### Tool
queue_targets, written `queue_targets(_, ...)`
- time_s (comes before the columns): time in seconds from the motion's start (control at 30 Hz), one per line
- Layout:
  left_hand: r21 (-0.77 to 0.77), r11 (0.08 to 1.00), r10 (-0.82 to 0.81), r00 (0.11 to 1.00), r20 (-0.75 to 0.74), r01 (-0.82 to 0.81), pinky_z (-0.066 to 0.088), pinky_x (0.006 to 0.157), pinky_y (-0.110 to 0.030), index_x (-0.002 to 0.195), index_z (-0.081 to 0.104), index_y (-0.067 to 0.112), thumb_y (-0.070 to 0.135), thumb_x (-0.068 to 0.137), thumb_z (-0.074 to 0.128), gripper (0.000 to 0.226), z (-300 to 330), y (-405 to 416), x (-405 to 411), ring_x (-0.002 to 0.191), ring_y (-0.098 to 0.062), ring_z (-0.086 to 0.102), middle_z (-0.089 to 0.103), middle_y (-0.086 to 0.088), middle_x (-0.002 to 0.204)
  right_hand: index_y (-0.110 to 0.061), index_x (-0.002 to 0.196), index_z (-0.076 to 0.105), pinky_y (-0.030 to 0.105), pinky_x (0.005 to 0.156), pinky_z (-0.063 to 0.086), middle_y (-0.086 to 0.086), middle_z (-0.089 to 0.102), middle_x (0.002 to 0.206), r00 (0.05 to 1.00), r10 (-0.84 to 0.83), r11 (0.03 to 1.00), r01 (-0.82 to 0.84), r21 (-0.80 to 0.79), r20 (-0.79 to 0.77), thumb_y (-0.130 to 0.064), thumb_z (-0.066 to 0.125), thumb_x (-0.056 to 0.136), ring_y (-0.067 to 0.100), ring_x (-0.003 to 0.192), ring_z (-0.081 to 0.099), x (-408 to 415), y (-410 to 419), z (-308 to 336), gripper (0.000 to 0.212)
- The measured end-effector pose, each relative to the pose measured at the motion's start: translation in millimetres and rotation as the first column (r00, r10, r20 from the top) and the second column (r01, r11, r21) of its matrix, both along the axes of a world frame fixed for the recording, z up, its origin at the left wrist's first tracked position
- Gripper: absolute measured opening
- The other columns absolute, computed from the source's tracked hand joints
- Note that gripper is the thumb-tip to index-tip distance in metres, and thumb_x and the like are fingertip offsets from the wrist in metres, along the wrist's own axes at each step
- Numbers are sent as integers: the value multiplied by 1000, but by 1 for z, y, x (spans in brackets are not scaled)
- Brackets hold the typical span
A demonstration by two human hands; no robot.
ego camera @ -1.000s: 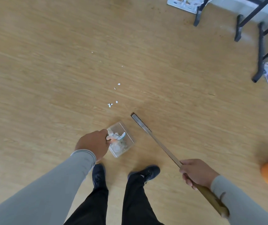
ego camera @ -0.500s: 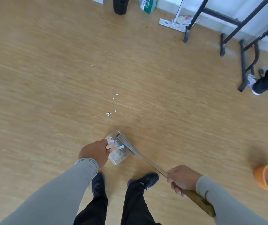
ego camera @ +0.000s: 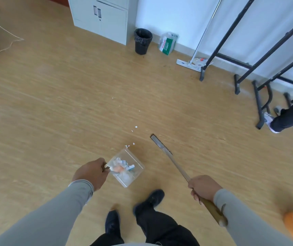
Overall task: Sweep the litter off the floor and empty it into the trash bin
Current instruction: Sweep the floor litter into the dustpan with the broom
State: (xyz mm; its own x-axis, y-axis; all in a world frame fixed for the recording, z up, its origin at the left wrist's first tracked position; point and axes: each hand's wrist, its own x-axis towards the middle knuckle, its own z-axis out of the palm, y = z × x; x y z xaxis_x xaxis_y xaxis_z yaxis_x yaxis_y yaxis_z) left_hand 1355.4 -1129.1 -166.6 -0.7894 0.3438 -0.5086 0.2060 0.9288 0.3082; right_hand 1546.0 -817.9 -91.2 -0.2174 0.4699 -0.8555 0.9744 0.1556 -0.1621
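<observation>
Clear dustpan (ego camera: 126,168) gripped by left hand (ego camera: 90,172), right hand (ego camera: 201,186) gripping broom (ego camera: 170,159) — bag (ego camera: 167,43) lettering unreadable

A clear plastic dustpan (ego camera: 127,167) sits low near the feet, holding crumpled white, orange and blue litter (ego camera: 123,166); small white scraps (ego camera: 133,129) trail farther away; the broom (ego camera: 174,164) slants to its right; a black lined trash bin (ego camera: 142,41) stands far off by the wall.
</observation>
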Motion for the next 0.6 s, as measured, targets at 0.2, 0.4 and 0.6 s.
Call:
queue_targets(0.2, -93, 996, -14, 1000, -12, 12, 52, 65, -30, 104, 58, 28, 44, 98, 53, 18, -19, 17, -45, 71, -18, 62, 64, 8, 78, 3, 81, 64, 28, 44, 44, 12, 61, 55, 998, -41, 999, 41, 2, 37, -10, 53, 90, 23, 37, 48, -60, 28, -43, 20)
queue_targets(0.4, -191, 981, -40, 999, 6, 41, 50, 66, -30, 107, 58, 29, 45, 99, 51, 19, -39, 53, -101, 75, -20, 62, 64, 7, 82, 0, 69, 64, 26, 47, 44, 10, 60, 52, 994, 32, 998, -27, -51, 106, -10, 49, 90, 23, 38, 49, -145, 71, -84, 29)
queue_targets(0.6, -248, 965, -78, 997, 25, 82, 53, 67, -31, 108, 57, 29, 47, 99, 49, 21, -61, 85, -158, 74, -18, 63, 64, 8, 81, -8, 48, 60, 29, 63, 50, 7, 60, 49, 989, 78, 994, -67, -92, 122, -7, 48, 82, 27, 54, 58, -215, 75, -118, 35)
